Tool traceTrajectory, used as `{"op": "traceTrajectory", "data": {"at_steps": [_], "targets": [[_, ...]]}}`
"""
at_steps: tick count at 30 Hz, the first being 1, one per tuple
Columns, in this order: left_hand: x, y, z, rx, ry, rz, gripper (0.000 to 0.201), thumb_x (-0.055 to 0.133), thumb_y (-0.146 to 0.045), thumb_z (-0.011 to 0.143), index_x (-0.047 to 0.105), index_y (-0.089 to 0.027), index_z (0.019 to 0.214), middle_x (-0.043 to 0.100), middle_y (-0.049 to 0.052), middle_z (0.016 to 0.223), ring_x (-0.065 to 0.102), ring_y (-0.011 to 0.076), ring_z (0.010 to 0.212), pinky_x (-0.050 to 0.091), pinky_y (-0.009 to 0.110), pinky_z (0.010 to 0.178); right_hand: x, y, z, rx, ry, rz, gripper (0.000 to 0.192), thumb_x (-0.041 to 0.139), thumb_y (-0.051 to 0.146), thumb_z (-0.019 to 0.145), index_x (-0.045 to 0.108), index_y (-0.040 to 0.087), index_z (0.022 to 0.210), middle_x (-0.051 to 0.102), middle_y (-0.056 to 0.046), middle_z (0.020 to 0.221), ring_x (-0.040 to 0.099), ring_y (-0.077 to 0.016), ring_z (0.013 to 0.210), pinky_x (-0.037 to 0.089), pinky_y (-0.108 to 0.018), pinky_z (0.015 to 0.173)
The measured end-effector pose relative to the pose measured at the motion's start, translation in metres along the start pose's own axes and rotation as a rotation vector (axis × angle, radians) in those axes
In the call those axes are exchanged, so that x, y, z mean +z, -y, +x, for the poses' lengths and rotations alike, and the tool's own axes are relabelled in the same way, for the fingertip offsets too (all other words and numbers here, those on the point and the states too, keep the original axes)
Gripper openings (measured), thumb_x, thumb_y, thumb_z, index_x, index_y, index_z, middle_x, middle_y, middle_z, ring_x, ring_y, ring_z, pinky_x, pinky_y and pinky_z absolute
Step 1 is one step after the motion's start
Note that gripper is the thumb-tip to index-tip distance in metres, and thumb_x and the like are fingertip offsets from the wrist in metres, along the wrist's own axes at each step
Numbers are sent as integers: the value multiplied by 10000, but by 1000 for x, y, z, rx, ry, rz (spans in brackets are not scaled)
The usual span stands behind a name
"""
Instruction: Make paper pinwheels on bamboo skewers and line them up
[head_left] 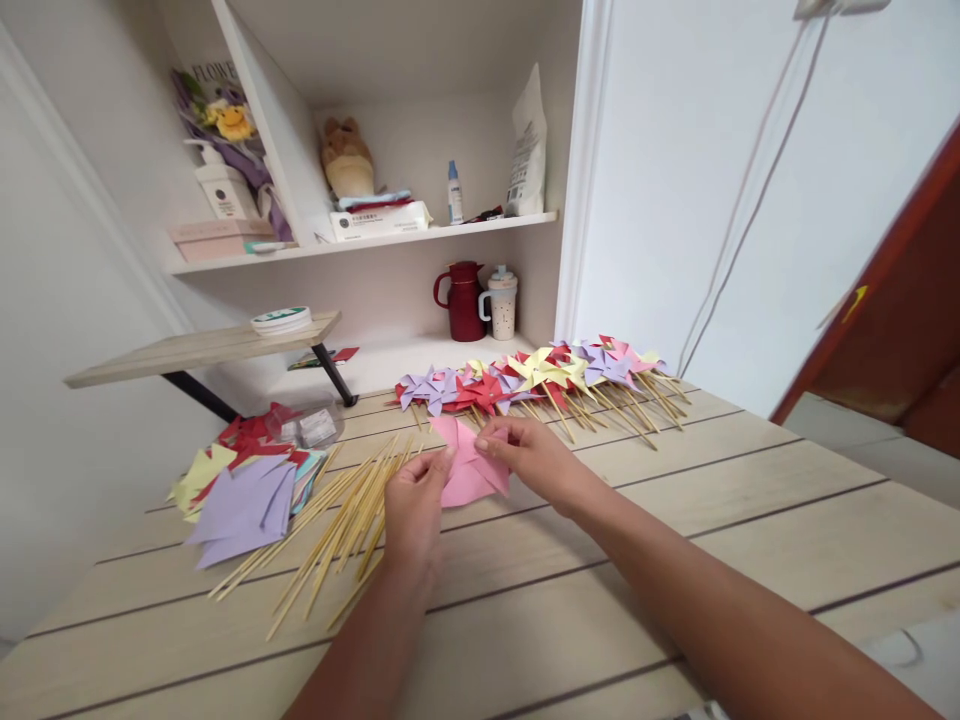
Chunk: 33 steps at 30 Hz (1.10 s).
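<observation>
The pink paper (466,463) is a square sheet partly folded into pinwheel shape, its points turned toward the middle. It is held between both hands, lifted slightly above the surface and tilted toward the camera. The left hand (415,510) pinches its lower left edge with the fingertips, and the right hand (534,458) grips its upper right corner, where one pink flap is pressed under the thumb.

home | shelf (420,237) with toy, flask (461,300), mug | wooden table (675,520)
</observation>
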<state>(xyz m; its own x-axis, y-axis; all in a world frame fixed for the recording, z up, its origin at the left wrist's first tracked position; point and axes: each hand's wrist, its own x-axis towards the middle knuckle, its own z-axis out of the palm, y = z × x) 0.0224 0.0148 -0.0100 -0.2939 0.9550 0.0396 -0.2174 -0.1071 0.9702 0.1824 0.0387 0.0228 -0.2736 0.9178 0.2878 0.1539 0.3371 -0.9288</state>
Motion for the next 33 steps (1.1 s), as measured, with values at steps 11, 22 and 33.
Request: {"op": "traceTrajectory", "data": {"at_steps": [11, 22, 33], "targets": [[2, -2, -1, 32, -66, 1, 352, 834, -461, 619, 731, -139, 716, 676, 14, 699, 547, 129, 648, 443, 258, 633, 4, -3, -1, 84, 11, 12, 258, 619, 403, 823, 578, 183, 694, 532, 26, 647, 475, -133, 604, 337, -259, 581], [1, -3, -3, -11, 80, -7, 441, 766, -562, 710, 766, -134, 816, 741, 71, 779, 644, 172, 709, 474, 268, 653, 3, 1, -2, 116, 7, -115, 313, 652, 400, 751, 517, 196, 556, 530, 25, 557, 483, -137, 551, 346, -272, 561], [-5, -22, -1, -64, 273, -73, 438, 788, -521, 722, 783, -141, 940, 770, 105, 876, 681, 199, 783, 496, 289, 727, -4, 6, -2, 91, -10, -139, 368, 662, 419, 761, 518, 195, 508, 545, 10, 533, 487, -133, 539, 342, -262, 545]]}}
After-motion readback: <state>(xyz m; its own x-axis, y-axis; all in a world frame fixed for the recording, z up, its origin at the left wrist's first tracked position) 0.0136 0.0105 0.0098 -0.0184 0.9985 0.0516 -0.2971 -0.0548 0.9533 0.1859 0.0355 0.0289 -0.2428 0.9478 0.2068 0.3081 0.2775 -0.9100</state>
